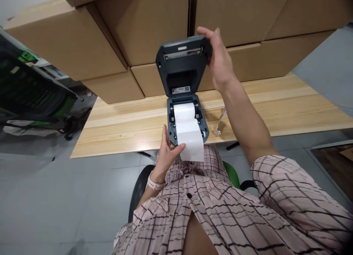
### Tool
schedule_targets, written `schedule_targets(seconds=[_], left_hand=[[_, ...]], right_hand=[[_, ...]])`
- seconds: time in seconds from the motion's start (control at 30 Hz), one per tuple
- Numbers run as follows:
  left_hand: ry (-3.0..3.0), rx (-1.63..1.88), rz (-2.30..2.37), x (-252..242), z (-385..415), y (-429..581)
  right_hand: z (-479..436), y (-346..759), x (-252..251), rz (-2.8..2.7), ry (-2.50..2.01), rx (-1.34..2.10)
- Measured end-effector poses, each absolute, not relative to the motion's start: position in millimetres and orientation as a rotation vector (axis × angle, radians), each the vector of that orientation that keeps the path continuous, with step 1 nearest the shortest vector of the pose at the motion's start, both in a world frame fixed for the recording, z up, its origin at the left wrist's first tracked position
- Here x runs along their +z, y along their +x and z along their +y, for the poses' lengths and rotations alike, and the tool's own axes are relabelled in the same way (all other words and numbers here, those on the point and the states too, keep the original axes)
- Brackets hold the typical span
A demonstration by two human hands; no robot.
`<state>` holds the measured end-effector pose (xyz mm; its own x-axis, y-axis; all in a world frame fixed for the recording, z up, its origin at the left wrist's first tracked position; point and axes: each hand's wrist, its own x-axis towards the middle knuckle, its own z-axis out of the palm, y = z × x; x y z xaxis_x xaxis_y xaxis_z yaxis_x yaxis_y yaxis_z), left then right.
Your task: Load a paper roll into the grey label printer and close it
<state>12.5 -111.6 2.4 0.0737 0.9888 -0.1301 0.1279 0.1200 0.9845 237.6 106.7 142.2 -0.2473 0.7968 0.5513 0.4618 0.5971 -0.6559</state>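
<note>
A dark grey label printer (170, 132) stands at the table's front edge with its lid (164, 76) raised. Inside sits a white label roll (184, 111), and its label strip (193, 144) runs out over the printer's front and hangs past the edge. My left hand (165, 154) is at the front left corner, thumb laid over the strip's left side; some of its fingers are hidden behind the printer. Up at the lid's right top corner, my right hand (219, 60) grips the lid, its fingertips partly behind it.
Large cardboard boxes (154, 27) are stacked along the back of the wooden table (124, 126). A curled scrap of paper (220, 122) lies right of the printer. At the left is a dark mesh chair (30, 86); part of a green seat (232, 176) shows below me.
</note>
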Motion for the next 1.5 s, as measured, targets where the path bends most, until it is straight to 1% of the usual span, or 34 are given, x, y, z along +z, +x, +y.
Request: schedule_targets(seconds=[0.1, 0.2, 0.27, 0.43, 0.63, 0.8, 1.0, 1.1, 1.27, 1.5], left_hand=[[1.246, 0.996, 1.309, 5, -113, 13], [1.235, 1.035, 1.285, 8, -116, 15], [1.223, 1.085, 1.226, 9, -117, 16], [1.121, 1.172, 1.115, 10, -114, 17], [1.090, 1.351, 1.200, 21, -85, 20], [1.060, 1.313, 1.188, 29, -74, 28], [1.047, 1.279, 1.106, 27, -75, 26], [1.053, 1.287, 1.088, 27, -75, 25], [1.099, 1.283, 1.099, 31, -79, 24], [1.200, 1.312, 1.120, 24, -72, 22]], right_hand=[[40, 241, 125, -1.808, -0.900, 0.507], [-15, 242, 95, -1.807, -0.848, 0.450], [-37, 242, 71, -1.851, -0.770, 0.355], [-52, 240, 23, -1.844, -0.712, 0.183], [-60, 227, -2, -1.704, -0.740, 0.131], [-66, 212, -8, -1.443, -0.918, 0.373], [-72, 212, -18, -1.192, -1.017, 0.999], [-74, 217, -17, -1.099, -1.028, 1.208], [-76, 220, -13, -1.048, -0.992, 1.312], [-76, 217, -11, -1.072, -0.973, 1.251]])
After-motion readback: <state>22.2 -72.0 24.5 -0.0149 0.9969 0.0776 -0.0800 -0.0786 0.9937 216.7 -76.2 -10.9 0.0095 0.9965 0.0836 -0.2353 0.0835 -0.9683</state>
